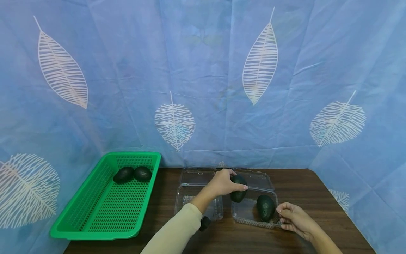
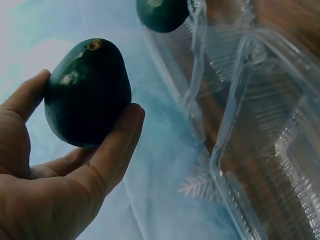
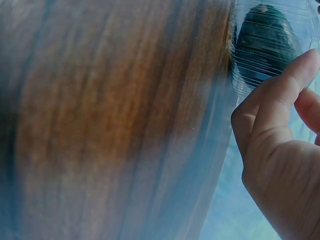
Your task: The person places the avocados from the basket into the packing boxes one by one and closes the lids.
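In the head view my left hand (image 1: 224,182) grips a dark green avocado (image 1: 238,188) between thumb and fingers, over the left part of the right-hand clear plastic container (image 1: 248,221). The left wrist view shows this held avocado (image 2: 89,95) with its stem scar up and the fingers (image 2: 112,150) curled round its side. A second avocado (image 1: 265,208) lies in that container, near its right wall. My right hand (image 1: 296,218) pinches the container's right edge. Through the ridged clear wall, the right wrist view shows the avocado (image 3: 267,45) inside, beside the fingers.
A second clear container (image 1: 215,211) with its lid open stands to the left, partly behind my left sleeve (image 1: 177,229). Further left is a green basket (image 1: 142,218) with two avocados (image 1: 133,174). A blue leaf-patterned cloth (image 1: 203,70) hangs behind the brown wooden table (image 1: 317,190).
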`<state>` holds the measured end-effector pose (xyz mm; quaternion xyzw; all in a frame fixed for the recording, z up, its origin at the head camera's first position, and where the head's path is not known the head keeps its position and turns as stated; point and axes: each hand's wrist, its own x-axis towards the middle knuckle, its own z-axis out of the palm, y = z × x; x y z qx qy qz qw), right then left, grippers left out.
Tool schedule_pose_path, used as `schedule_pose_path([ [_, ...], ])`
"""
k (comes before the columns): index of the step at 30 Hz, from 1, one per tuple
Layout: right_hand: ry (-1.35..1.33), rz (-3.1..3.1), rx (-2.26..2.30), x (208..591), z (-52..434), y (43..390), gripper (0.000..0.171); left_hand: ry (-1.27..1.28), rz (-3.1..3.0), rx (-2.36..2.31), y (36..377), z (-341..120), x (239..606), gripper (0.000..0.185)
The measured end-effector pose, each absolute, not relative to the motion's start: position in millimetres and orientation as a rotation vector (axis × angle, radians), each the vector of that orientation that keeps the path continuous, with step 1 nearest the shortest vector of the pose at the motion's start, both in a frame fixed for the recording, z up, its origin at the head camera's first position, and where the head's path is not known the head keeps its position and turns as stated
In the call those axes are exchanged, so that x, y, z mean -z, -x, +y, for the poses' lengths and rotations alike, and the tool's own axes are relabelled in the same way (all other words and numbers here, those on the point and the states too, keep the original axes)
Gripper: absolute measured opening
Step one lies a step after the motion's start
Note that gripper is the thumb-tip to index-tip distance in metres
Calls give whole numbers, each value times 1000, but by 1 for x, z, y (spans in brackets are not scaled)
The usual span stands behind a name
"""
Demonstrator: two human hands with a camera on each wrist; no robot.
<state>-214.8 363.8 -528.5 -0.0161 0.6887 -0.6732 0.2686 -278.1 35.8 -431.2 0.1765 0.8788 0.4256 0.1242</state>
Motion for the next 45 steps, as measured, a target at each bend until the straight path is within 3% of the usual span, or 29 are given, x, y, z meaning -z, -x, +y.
schedule_pose_path([
  [22,23,1874,1803,524,361,214,18,-495,2666,-967,276,82,459,72],
  [38,16,1868,1803,528,363,214,19,-470,2697,-891,265,100,473,57],
  [45,29,1862,1802,527,363,214,19,-428,2720,-858,263,106,478,74],
])
